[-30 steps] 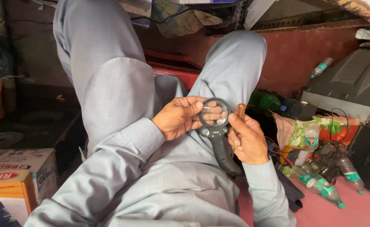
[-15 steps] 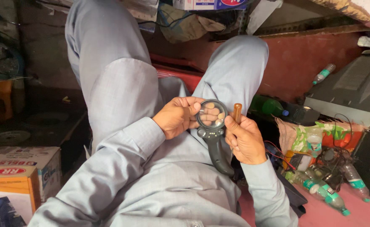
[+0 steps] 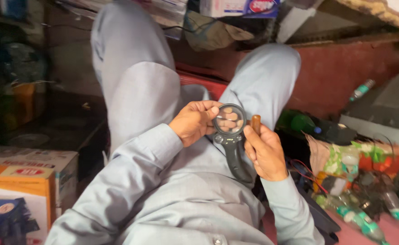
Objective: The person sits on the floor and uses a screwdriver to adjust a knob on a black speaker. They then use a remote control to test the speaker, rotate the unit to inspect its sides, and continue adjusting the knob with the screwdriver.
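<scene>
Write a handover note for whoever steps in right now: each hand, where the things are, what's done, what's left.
Left hand: fingertips at the rim of the magnifying glass, fingers showing through the lens.
Right hand: holds a brown wooden-handled tool upright beside the lens; whether it also grips the magnifier's dark handle cannot be told.
Everything sits over the lap, between the raised knees.
Done: magnifier and tool in hand.
Left: whatever is worked on behind the lens is hidden.

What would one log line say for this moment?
left hand: fingers at magnifying glass rim | right hand: holds brown wooden handle beside lens | seated, grey clothing
</scene>
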